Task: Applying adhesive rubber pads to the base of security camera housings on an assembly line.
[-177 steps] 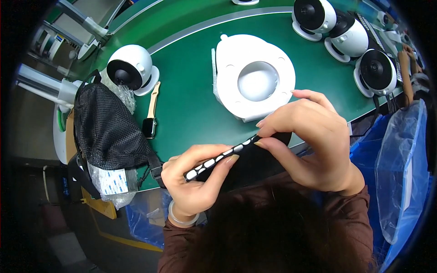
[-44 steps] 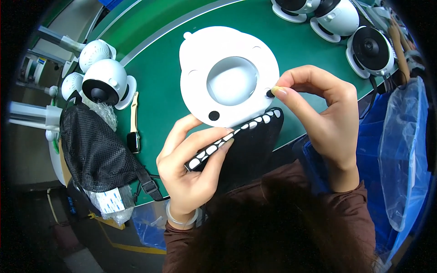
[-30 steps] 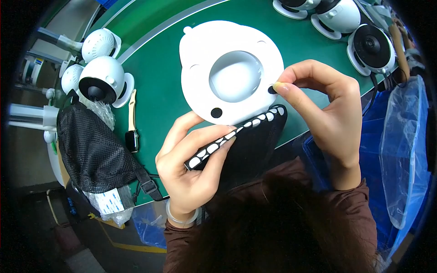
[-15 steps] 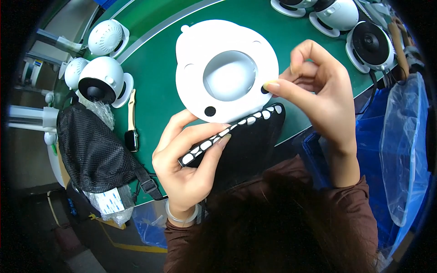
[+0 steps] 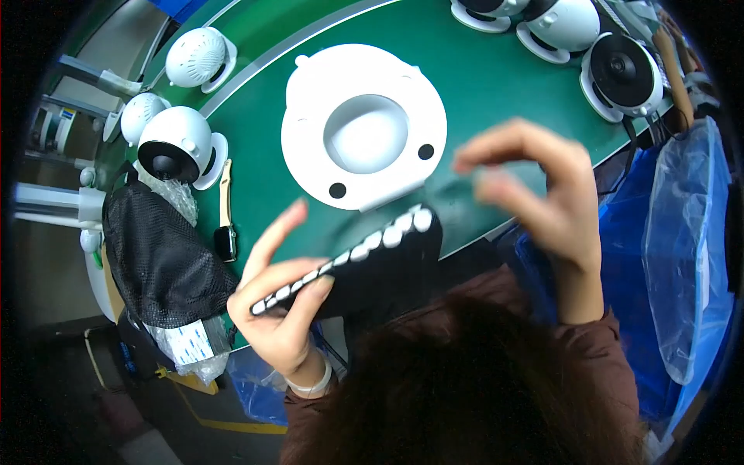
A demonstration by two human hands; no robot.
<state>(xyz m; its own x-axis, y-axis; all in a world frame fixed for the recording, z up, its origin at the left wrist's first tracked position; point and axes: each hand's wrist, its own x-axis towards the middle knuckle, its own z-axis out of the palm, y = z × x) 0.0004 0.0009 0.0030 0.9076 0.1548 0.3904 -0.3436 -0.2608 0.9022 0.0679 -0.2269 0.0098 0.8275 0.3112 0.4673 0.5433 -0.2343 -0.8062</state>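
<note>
A white rounded ring-shaped housing (image 5: 304, 159) lies on the green table, with a white dome showing in its central opening. Two black round pads sit on its near rim, the left pad (image 5: 337, 191) and the right pad (image 5: 426, 152). Between thumb and fingers, my left hand (image 5: 271, 310) grips a black sheet (image 5: 387, 267) with a row of white oval spots along its bent upper edge. The sheet is nearer to me than the housing and apart from it. Blurred by motion, my right hand (image 5: 542, 194) is right of the housing, thumb and fingers apart, with nothing visible between them.
White spherical devices with black fronts stand at the left (image 5: 177, 136) and far right (image 5: 620, 74). A black mesh bag (image 5: 159, 256) and a watch (image 5: 225, 242) lie on the left. Blue bins (image 5: 620, 240) with clear plastic (image 5: 682, 256) are at the right.
My right hand has left the housing's right pad and moved back, its fingers spreading. The left hand has drawn the sheet down and left, away from the housing. The view has shifted slightly.
</note>
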